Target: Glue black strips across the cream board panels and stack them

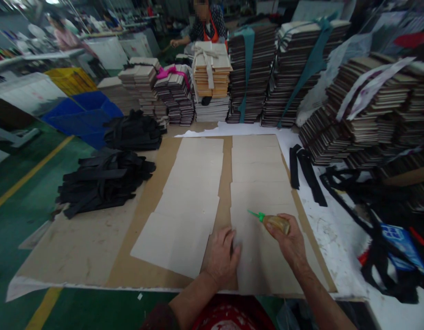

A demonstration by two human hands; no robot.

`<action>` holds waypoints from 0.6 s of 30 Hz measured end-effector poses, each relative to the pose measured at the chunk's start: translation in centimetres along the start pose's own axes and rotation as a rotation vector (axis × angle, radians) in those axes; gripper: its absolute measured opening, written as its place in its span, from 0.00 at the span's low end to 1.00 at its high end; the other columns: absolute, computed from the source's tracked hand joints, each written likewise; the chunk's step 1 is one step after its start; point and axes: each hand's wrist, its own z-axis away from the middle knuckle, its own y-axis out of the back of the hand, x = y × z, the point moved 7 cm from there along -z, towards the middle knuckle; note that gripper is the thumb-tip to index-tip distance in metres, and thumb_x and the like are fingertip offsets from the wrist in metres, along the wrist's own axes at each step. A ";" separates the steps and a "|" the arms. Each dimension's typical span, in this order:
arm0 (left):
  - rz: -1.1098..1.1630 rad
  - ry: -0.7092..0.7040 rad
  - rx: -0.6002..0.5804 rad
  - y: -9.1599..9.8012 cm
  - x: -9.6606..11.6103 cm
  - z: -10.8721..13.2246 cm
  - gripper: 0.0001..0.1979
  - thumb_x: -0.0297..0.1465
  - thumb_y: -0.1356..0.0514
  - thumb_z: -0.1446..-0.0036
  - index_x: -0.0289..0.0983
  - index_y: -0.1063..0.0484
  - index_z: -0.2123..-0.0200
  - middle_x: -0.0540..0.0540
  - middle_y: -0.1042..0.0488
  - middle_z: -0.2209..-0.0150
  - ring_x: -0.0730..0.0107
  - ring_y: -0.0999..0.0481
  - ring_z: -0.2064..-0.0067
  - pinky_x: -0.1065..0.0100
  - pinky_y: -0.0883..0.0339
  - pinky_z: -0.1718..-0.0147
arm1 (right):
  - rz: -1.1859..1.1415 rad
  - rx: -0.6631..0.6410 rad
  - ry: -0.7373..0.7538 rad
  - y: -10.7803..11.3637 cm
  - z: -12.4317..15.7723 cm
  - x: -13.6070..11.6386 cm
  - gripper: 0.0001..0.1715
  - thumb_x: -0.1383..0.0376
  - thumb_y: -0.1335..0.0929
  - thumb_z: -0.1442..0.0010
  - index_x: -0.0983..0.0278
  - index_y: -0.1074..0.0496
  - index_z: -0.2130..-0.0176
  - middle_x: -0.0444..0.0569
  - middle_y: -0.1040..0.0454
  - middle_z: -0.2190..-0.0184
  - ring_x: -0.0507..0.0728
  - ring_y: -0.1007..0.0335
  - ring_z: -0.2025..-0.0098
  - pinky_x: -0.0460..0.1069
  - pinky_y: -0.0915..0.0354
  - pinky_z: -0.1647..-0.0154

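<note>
My right hand [290, 240] is closed round a small amber glue bottle [275, 223] with a green nozzle that points left over the right column of pale card sheets [260, 178]. My left hand [223, 257] lies flat, fingers spread, on the near edge of that column, pressing it onto the brown board [153, 197]. A second column of overlapped pale sheets [187, 201] lies to the left.
Heaps of black strips [105, 181] lie at the left, with loose black strips [304, 172] at the right. Tied stacks of card pieces [253, 73] line the back and right. A blue bin [83, 114] stands at the left. A person [206, 23] works beyond the stacks.
</note>
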 end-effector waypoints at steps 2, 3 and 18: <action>-0.002 -0.012 0.034 0.7 0.3 -2.5 0.19 0.31 0.53 0.34 0.37 0.36 0.43 0.39 0.35 0.41 0.58 0.39 0.38 0.52 0.44 0.38 | 0.035 0.004 0.057 -0.2 -1.2 -0.8 0.28 0.51 0.28 0.49 0.60 0.34 0.53 0.48 0.28 0.60 0.60 0.30 0.61 0.55 0.32 0.61; -0.003 -0.030 0.039 0.8 0.3 -4.0 0.18 0.29 0.53 0.35 0.37 0.35 0.44 0.41 0.34 0.42 0.59 0.39 0.39 0.54 0.44 0.38 | 0.065 0.007 0.100 -0.4 -1.8 -1.4 0.27 0.51 0.28 0.49 0.60 0.34 0.53 0.49 0.29 0.59 0.60 0.30 0.59 0.55 0.32 0.59; -0.043 -0.101 0.064 -2.3 -3.5 -10.6 0.20 0.28 0.43 0.37 0.36 0.37 0.42 0.40 0.35 0.41 0.53 0.37 0.39 0.47 0.41 0.42 | 0.550 -0.123 0.407 -5.5 -5.4 -6.0 0.15 0.57 0.34 0.41 0.57 0.34 0.54 0.46 0.34 0.55 0.56 0.31 0.62 0.49 0.38 0.67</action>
